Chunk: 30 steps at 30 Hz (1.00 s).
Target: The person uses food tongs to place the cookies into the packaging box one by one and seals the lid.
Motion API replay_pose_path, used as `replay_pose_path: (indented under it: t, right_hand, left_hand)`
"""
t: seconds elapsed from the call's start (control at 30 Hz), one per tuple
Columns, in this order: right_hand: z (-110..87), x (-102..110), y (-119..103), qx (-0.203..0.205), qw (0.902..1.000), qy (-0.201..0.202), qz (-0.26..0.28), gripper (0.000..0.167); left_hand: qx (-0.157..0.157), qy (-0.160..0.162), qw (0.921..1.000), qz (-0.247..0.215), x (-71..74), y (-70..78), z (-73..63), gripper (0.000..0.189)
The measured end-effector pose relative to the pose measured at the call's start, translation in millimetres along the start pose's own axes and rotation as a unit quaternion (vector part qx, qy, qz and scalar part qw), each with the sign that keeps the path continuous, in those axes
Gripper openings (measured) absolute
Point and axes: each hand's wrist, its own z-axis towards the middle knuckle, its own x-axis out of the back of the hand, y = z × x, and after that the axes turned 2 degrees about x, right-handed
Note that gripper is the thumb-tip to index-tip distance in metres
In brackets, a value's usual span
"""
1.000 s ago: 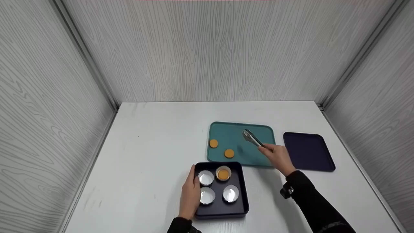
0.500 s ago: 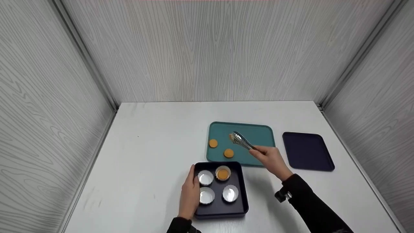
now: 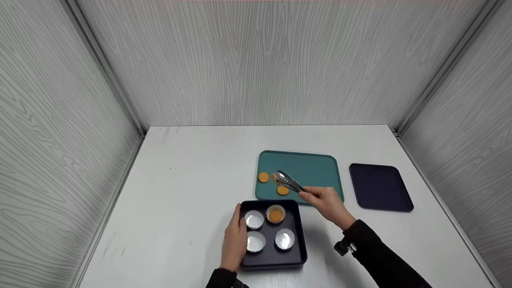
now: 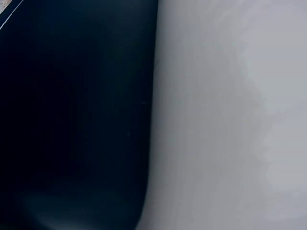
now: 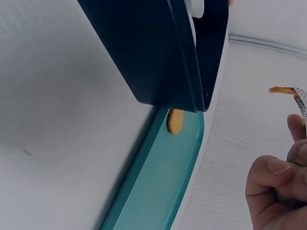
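My left hand (image 3: 235, 240) grips the left side of a deep dark square pan (image 3: 294, 260). Inside it stand several white paper baking cups (image 3: 256, 242); the far right cup (image 3: 285, 212) has a round orange-brown cookie (image 3: 275, 216) in it. My right hand (image 3: 326, 204) holds metal tongs (image 3: 290, 182) over a teal tray (image 3: 316, 168). At the tongs' tip is a cookie (image 5: 282, 89), seen edge-on in the right wrist view. Two more cookies lie on the tray, one at its left edge (image 3: 263, 177) and another (image 3: 283, 191) below the tongs.
A flat dark purple tray (image 3: 382, 188) lies to the right of the teal one. All stands on a white table (image 3: 180, 200) between grey wood-grain walls (image 3: 256, 64). In the left wrist view the pan's dark wall (image 4: 76, 115) fills the left half.
My right hand has carried the tongs and the cookie left and toward the pan, to above the two cookies on the teal tray. The left hand and the pan stay in place.
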Motion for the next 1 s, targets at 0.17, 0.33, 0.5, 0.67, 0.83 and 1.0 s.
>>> replay_pose_path:
  t: [0.17,0.33,0.5,0.67,0.83,1.0]
  right_hand:
    - [-2.7,-11.1,-1.9,0.025,0.9996,-0.015,-0.005,0.028]
    - [-5.1,-24.4,-4.6,0.034,0.9988,-0.029,-0.019,0.03]
    - [-7.1,-36.2,-7.4,0.042,0.9976,-0.051,-0.021,0.024]
    - [-8.4,-45.6,-9.8,0.051,0.9961,-0.068,-0.023,0.017]
    - [-10.2,-52.8,-12.3,0.057,0.9949,-0.078,-0.03,0.015]
    - [-11.7,-57.9,-15.1,0.04,0.9944,-0.096,-0.022,0.017]
  left_hand:
    - [-0.002,-0.001,1.0,0.002,-0.2,-0.3,0.4,0.051]
    - [-0.004,0.001,1.0,-0.001,-0.4,-0.4,0.5,0.051]
    - [-0.005,0.002,1.0,0.0,-0.4,-0.8,0.5,0.052]
    - [-0.009,0.003,1.0,0.001,-0.5,-0.6,0.3,0.052]
    - [-0.009,0.0,1.0,-0.002,-0.3,-0.3,0.4,0.052]
    - [-0.007,-0.001,1.0,0.0,0.2,0.7,0.2,0.052]
